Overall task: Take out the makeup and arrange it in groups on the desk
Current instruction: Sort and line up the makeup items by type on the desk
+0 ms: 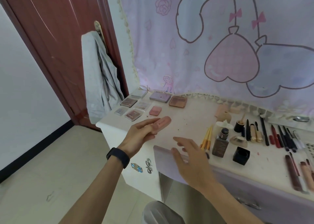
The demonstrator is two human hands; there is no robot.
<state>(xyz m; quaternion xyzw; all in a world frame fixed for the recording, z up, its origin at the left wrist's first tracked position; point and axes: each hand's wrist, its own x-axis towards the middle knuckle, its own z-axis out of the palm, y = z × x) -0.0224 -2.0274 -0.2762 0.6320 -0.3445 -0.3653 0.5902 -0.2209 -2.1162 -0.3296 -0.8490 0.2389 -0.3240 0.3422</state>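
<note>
The left hand point(141, 135) reaches to the middle of the frame. Its fingers point(153, 130) are stretched out almost straight. A long pink case point(164, 121) with round ends lies at their tips, between thumb and fingers. I cannot tell if they pinch it or only touch it. The case looks smooth and sits low over the white bench point(186, 118).

The right hand point(192, 159) is a bit blurry. It hangs over the front edge of the bench with fingers spread and loose, holding nothing.

Just past the pink case, toward the upper left, flat square palettes point(129, 102) lie in a group, with a small pink compact point(155, 110) beside them. They look shiny and hard.

To the right stand yellow-handled brushes point(206, 138), a brown glass bottle point(220, 144) and a black square cap point(241, 155). Further right, thin pencils point(280, 138) lie side by side.

Between the two groups the bench top is bare, with small specks. Its left corner is near a red-brown door point(59, 36).
</note>
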